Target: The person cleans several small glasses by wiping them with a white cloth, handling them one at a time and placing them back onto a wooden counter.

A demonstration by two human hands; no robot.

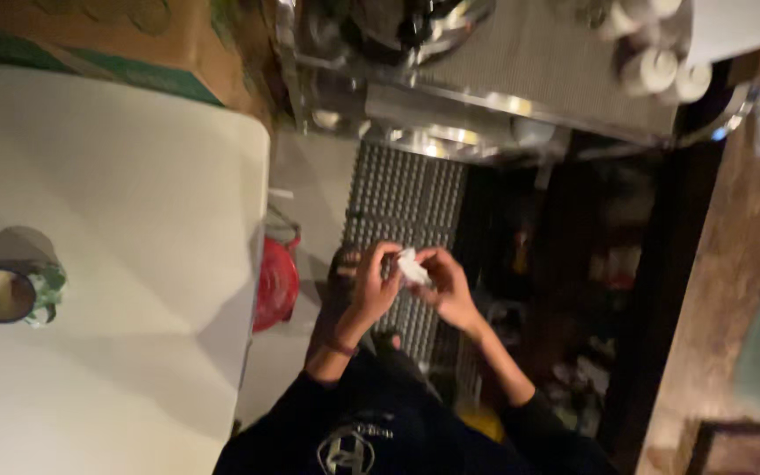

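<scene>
White crumpled paper (412, 266), small and too blurred to identify further, sits pinched between both hands above a grey studded floor mat (406, 229). Left hand (371, 286) grips its lower-left edge with fingers curled; right hand (450, 286) closes on its right side, so neither is nearer. Its long axis seems to run slantwise from one hand to the other, though blur makes this uncertain. Well apart to the left, a mug (10, 295) stands on a white table (134, 193), and a red bucket (274, 283) sits beside the table's edge.
</scene>
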